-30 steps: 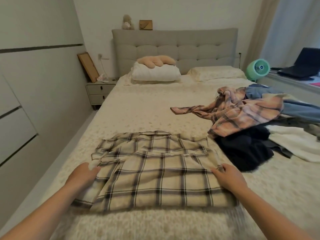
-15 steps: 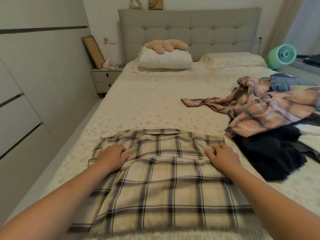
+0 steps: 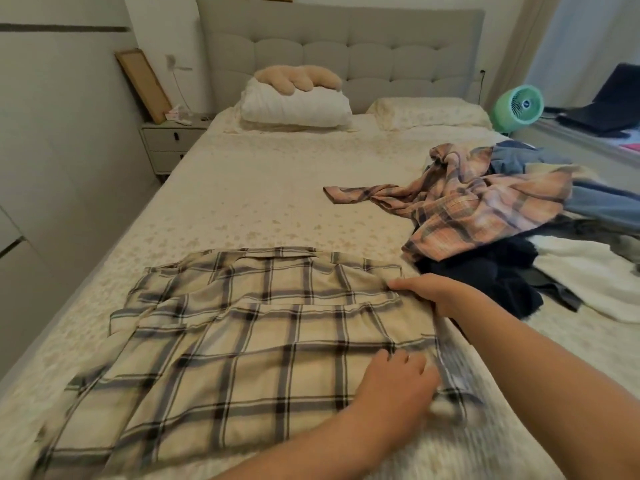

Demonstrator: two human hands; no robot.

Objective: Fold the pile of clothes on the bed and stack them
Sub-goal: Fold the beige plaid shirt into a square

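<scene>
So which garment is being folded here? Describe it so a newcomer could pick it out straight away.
Start at the grey headboard and come down the bed to its near end. The shirt lies flat there, with both hands on its right edge. It is cream with dark checks and spread out, unlike the pink plaid shirt crumpled on the pile to the right.

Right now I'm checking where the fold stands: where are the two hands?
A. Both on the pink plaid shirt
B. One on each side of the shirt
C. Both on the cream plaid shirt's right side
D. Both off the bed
C: the left hand and the right hand both sit at the right edge of the cream plaid shirt.
</scene>
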